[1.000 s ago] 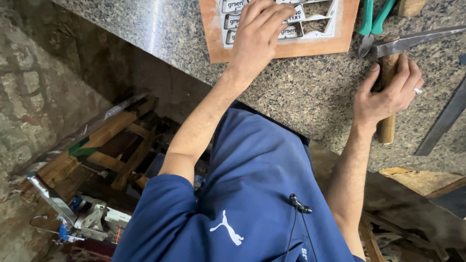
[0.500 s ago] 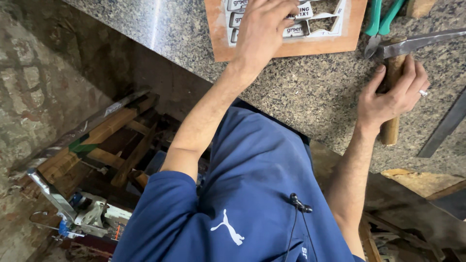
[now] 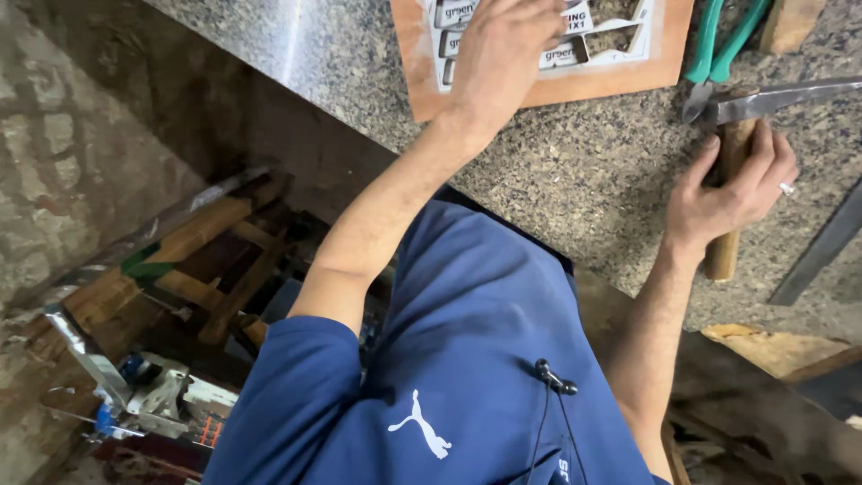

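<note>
My left hand point(image 3: 503, 58) lies flat, fingers spread, pinning the wooden board point(image 3: 548, 85) with its cut-out white sheet at the granite counter's point(image 3: 575, 180) far edge. My right hand point(image 3: 732, 193) curls around the hammer's wooden handle point(image 3: 725, 224), probably not fully tight. I judge striking is next; it needs a firm lift and aim.

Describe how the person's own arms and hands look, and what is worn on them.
Both forearms are bare. Short blue sleeves of a T-shirt end above the elbows. The right hand wears a silver ring on one finger. The left hand shows no ring or glove.
</note>
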`<state>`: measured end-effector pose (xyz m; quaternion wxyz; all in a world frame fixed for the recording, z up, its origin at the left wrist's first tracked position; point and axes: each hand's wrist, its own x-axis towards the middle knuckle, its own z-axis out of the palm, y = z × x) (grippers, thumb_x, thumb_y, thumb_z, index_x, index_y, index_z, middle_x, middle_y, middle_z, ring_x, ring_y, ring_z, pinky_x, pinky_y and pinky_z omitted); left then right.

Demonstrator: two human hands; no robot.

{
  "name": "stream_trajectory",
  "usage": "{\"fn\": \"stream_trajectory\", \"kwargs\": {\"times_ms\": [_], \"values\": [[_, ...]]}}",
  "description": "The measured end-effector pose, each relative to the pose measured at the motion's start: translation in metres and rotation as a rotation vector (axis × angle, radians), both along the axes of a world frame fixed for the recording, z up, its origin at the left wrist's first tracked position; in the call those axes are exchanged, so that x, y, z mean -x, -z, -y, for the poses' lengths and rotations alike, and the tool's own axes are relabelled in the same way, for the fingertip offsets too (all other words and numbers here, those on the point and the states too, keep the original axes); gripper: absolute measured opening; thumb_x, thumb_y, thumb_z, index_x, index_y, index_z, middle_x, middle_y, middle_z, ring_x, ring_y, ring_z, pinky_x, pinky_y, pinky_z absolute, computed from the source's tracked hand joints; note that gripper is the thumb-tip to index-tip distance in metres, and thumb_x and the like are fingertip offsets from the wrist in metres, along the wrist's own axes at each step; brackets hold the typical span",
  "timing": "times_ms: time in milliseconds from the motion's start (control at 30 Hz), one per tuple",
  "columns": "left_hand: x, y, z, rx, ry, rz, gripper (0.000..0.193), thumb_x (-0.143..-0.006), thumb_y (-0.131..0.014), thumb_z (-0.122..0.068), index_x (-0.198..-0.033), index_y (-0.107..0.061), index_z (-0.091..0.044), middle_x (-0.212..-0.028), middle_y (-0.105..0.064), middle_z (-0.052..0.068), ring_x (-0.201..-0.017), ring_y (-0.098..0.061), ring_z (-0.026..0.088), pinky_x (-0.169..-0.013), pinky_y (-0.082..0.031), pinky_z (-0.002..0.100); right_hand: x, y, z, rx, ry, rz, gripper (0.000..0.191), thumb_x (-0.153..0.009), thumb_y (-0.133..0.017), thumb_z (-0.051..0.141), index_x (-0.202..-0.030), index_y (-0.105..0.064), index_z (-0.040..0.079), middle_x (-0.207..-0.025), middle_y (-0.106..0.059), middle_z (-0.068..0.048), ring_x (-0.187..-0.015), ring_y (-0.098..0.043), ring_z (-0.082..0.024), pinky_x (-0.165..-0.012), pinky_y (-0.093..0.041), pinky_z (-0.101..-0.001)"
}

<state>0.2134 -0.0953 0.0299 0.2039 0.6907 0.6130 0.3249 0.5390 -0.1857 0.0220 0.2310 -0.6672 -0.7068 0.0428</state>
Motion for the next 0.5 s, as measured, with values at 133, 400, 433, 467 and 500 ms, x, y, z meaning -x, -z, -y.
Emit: {"fn": "stream_trajectory", "kwargs": {"times_ms": [133,400,433,467,500], "values": [[-0.002,0.01,-0.004,0.168,0.032,0.224,0.009,-0.092,-0.072,-0.008,-0.101,-0.075,-0.01,-0.099,-0.077,0.004,-0.088,-0.078,0.018,-0.081,-0.063,0.032,0.004,-0.006,-0.004,0.01,0.041,-0.029,0.037,-0.113,-0.075,0.022,-0.141,-0.063,0.0,-0.136,-0.06,-0.017,-0.129,-0.06,-0.035,-0.106,-0.051,-0.0511],[0.028,0.013,0.005,-0.2,0.023,0.212,0.019,-0.086,-0.072,-0.02,-0.101,-0.073,-0.01,-0.093,-0.076,0.009,-0.08,-0.072,0.026,-0.07,-0.056,0.038,0.062,-0.06,-0.018,-0.006,-0.159,-0.155,0.024,-0.111,-0.072,0.004,-0.133,-0.067,-0.002,-0.133,-0.057,-0.018,-0.128,-0.059,-0.035,-0.109,-0.053,-0.0477],[0.034,0.013,0.013,-0.31,-0.029,0.185,0.018,-0.088,-0.068,-0.019,-0.103,-0.072,-0.01,-0.095,-0.075,0.01,-0.082,-0.071,0.028,-0.071,-0.056,0.038,0.071,-0.068,-0.022,-0.035,-0.213,-0.075,0.024,-0.11,-0.073,0.003,-0.132,-0.068,-0.002,-0.131,-0.059,-0.018,-0.127,-0.059,-0.035,-0.109,-0.051,-0.0483],[0.041,0.015,0.019,-0.211,-0.107,0.21,0.015,-0.09,-0.07,-0.018,-0.101,-0.073,-0.009,-0.09,-0.074,0.01,-0.077,-0.07,0.027,-0.068,-0.055,0.04,0.079,-0.075,-0.027,0.015,-0.287,-0.084,0.024,-0.11,-0.071,0.003,-0.133,-0.067,-0.002,-0.132,-0.059,-0.017,-0.127,-0.059,-0.034,-0.108,-0.051,-0.0469],[0.049,0.018,0.025,-0.11,-0.183,0.235,0.013,-0.092,-0.072,-0.017,-0.1,-0.073,-0.007,-0.084,-0.073,0.01,-0.072,-0.07,0.027,-0.065,-0.053,0.041,0.087,-0.079,-0.035,0.068,-0.359,-0.092,0.024,-0.11,-0.068,0.002,-0.134,-0.066,-0.002,-0.132,-0.059,-0.017,-0.127,-0.06,-0.033,-0.107,-0.051,-0.0455]]}}
